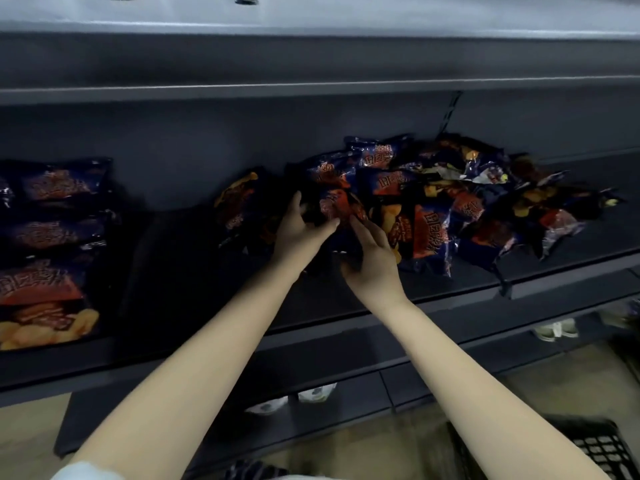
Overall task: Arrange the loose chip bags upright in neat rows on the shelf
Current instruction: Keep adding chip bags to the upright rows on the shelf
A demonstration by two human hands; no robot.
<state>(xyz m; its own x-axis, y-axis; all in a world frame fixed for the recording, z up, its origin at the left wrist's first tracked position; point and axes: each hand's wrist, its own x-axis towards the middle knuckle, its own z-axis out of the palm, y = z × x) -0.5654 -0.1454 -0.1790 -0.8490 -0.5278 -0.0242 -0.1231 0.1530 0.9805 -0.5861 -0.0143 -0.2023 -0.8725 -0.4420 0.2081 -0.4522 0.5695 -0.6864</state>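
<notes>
A heap of dark blue and red chip bags (460,199) lies jumbled on the dark shelf (180,271), right of the middle. Both my hands hold one bag (337,206) at the heap's left edge: my left hand (299,233) grips its left side with the thumb across the front, and my right hand (372,258) holds its lower right side. Another bag (237,199) leans beside it on the left. At the far left, a row of upright bags (45,271) stands one behind another.
The upper shelf's edge (311,86) hangs over the work area. Lower shelves (346,358) jut out beneath my arms. A black plastic crate (602,452) sits on the floor at the bottom right. Bare shelf lies between the left row and the heap.
</notes>
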